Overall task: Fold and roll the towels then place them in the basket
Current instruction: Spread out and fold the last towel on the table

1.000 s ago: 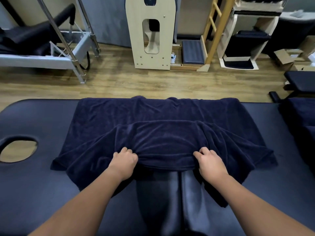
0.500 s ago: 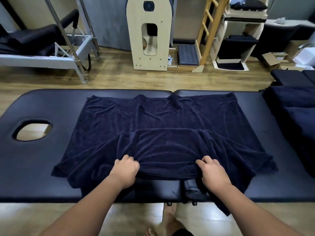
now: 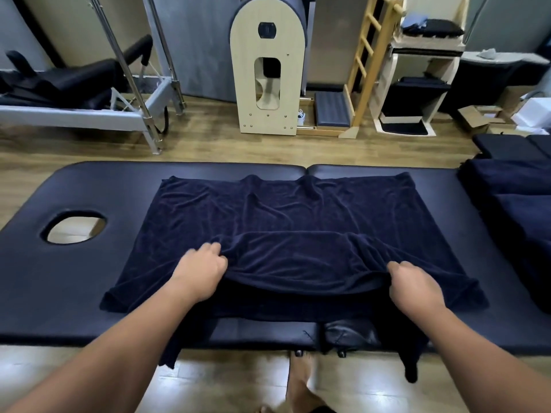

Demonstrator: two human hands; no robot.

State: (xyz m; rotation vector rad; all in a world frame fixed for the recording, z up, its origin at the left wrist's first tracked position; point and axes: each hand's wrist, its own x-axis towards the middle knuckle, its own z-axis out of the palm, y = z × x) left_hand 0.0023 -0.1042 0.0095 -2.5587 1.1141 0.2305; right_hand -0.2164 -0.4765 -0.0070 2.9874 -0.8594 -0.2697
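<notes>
Hands gripping a dark towel's near edge on a massage table

Towel point(image 3: 286, 216) lies spread across the middle of the padded table point(image 3: 89, 293), its near corners hanging over the near side. The left hand point(image 3: 199, 272) and right hand point(image 3: 413, 289) each curl their fingers round the near hem, which is lifted and drawn partway toward the far edge. More dark towels point(image 3: 512, 204) are piled at the right end.

Both forearms reach forward over the towel's point(image 3: 286, 222) near edge; the left grip point(image 3: 199, 274) and right grip point(image 3: 413, 286) each pinch its folded hem, knuckles up, well apart.
</notes>
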